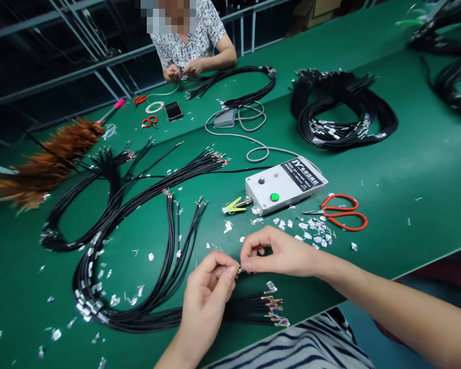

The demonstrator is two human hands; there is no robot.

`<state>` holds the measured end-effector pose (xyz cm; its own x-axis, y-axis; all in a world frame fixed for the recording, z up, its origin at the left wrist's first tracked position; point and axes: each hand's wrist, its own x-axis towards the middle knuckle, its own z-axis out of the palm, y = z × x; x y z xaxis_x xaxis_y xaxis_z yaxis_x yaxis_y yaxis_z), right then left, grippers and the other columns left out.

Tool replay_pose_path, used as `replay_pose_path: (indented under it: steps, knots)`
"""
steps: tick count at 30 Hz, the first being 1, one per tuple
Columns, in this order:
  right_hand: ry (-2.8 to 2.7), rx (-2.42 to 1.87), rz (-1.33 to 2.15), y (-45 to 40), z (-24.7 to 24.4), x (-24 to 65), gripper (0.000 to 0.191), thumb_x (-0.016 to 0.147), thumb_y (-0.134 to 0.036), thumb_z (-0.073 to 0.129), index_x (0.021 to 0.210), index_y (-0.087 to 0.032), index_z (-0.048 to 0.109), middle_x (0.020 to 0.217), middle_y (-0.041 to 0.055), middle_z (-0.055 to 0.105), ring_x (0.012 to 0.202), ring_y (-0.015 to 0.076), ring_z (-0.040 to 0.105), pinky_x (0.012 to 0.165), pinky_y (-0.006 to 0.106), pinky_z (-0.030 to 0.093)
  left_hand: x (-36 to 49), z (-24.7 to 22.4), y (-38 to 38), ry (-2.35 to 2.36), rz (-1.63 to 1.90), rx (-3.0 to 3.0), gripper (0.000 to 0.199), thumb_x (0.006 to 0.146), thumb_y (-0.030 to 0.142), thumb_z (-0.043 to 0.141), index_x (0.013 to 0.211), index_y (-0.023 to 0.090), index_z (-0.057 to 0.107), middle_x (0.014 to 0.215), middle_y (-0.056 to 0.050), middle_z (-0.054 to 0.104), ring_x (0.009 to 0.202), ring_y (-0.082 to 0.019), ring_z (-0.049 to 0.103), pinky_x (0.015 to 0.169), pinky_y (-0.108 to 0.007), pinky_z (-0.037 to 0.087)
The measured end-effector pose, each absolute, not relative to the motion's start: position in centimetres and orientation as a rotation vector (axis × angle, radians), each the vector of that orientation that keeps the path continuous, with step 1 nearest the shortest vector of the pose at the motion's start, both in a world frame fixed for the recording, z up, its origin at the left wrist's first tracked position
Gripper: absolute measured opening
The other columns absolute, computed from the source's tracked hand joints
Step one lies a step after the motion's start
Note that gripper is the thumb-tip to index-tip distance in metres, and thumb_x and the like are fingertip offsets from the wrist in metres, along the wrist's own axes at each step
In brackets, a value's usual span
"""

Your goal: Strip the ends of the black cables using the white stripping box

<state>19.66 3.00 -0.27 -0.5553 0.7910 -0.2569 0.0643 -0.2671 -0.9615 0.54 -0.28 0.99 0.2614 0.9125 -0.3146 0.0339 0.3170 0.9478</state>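
My left hand is closed in a pinch on a cable end, whose thin coloured wires show between the fingertips. My right hand pinches the same wires from the other side, its thumb and forefinger together. Most of the held cable is hidden by my fingers. Under my left hand runs a bundle of black cables, with stripped red, white and green wire ends fanned out on the right. Several more black cables curve up to bare wire ends left of my hands.
A grey control box with a green button and a yellow clip stands beyond my hands. Red-handled scissors lie at right, near foil scraps. Coiled cables lie farther back. Across the green table sits a co-worker.
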Motion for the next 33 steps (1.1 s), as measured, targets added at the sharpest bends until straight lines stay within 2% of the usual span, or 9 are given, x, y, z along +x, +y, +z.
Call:
replay_pose_path:
  steps: [3,10,14,18,22,25,27,33]
  knots:
    - [-1.527,-0.928,2.064,3.7,-0.3,20.1,0.018,0.076,-0.031,0.071,0.077,-0.013,0.071,0.066,-0.0008,0.065,0.060,0.0090,0.054,0.058,0.021,0.040,0.3,1.2,0.0,1.079,0.697,1.048,0.033,0.081,0.047,0.072,0.079,0.015,0.062,0.059,0.004,0.047,0.050,-0.006,0.036,0.045,-0.017,0.027]
    - [-1.168,-0.531,2.515,3.8,-2.4,19.3,0.033,0.069,-0.041,0.083,0.076,-0.012,0.070,0.069,-0.0015,0.067,0.062,0.0081,0.062,0.064,0.021,0.050,-0.6,0.6,0.9,0.841,0.494,0.825,0.035,0.074,0.038,0.080,0.078,0.016,0.054,0.059,0.003,0.056,0.043,-0.003,0.041,0.039,-0.013,0.027]
    - [-1.006,-0.511,2.508,2.7,-3.4,18.6,0.036,0.069,-0.043,0.084,0.078,-0.012,0.070,0.069,-0.0013,0.067,0.062,0.0079,0.062,0.060,0.019,0.050,-0.5,0.2,1.1,0.802,0.516,0.708,0.036,0.071,0.032,0.084,0.079,0.017,0.052,0.065,0.003,0.058,0.041,-0.001,0.043,0.036,-0.011,0.025]
    - [-0.915,-0.572,2.466,1.7,-3.2,18.4,0.030,0.071,-0.039,0.081,0.076,-0.012,0.069,0.069,-0.0015,0.066,0.056,0.0063,0.059,0.055,0.018,0.047,-0.4,0.4,1.2,0.802,0.540,0.652,0.037,0.069,0.032,0.085,0.080,0.017,0.053,0.068,0.002,0.059,0.046,-0.004,0.048,0.036,-0.010,0.026]
    - [-0.906,-0.636,2.460,1.6,-2.6,18.5,0.025,0.070,-0.036,0.079,0.074,-0.013,0.069,0.066,-0.0021,0.066,0.054,0.0067,0.059,0.054,0.019,0.046,-0.8,0.9,1.1,0.819,0.519,0.761,0.036,0.067,0.030,0.085,0.085,0.017,0.056,0.067,0.001,0.059,0.054,-0.008,0.055,0.042,-0.013,0.033]
    - [-0.941,-0.654,2.452,1.8,-2.4,18.9,0.023,0.070,-0.034,0.078,0.072,-0.013,0.069,0.065,-0.0024,0.066,0.054,0.0070,0.059,0.054,0.019,0.045,-1.0,1.5,0.5,0.977,0.526,1.021,0.020,0.074,0.027,0.079,0.079,0.016,0.063,0.068,-0.002,0.062,0.061,-0.011,0.056,0.052,-0.018,0.041]
    - [-0.955,-0.655,2.433,2.0,-2.2,19.0,0.023,0.071,-0.034,0.078,0.072,-0.013,0.069,0.066,-0.0025,0.066,0.055,0.0068,0.060,0.055,0.019,0.046,-1.0,1.6,-0.1,1.082,0.591,1.171,0.014,0.080,0.027,0.073,0.075,0.015,0.067,0.070,-0.003,0.063,0.060,-0.010,0.053,0.054,-0.019,0.042]
    - [-0.870,-0.647,2.349,1.5,-2.4,18.1,0.031,0.072,-0.041,0.080,0.073,-0.012,0.067,0.068,-0.0028,0.066,0.054,0.0054,0.059,0.056,0.019,0.043,-0.9,0.3,-1.4,1.157,0.711,1.037,0.025,0.084,0.038,0.070,0.077,0.015,0.066,0.066,-0.002,0.062,0.054,-0.008,0.047,0.050,-0.019,0.037]
